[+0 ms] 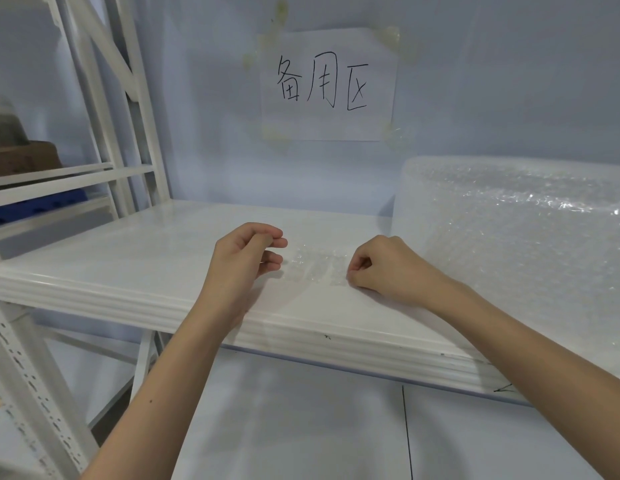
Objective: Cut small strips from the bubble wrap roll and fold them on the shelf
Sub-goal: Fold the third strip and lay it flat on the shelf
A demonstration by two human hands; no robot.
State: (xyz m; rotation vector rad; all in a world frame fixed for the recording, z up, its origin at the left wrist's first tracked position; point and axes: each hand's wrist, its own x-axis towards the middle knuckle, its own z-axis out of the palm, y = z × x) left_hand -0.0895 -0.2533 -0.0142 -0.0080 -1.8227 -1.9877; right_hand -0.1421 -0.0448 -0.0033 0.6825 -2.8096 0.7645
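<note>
A small clear bubble wrap strip (317, 266) lies flat on the white shelf (135, 258), between my two hands. My left hand (244, 258) pinches the strip's left end with curled fingers. My right hand (388, 268) rests on the shelf and pinches the strip's right end. The big bubble wrap roll (516, 237) lies on the shelf at the right, just behind my right forearm.
A paper sign (327, 84) with handwritten characters is taped to the wall behind the shelf. White rack uprights (128, 109) stand at the left, with a brown box (21, 157) on the neighbouring rack. The shelf's front edge (301, 334) runs under my forearms.
</note>
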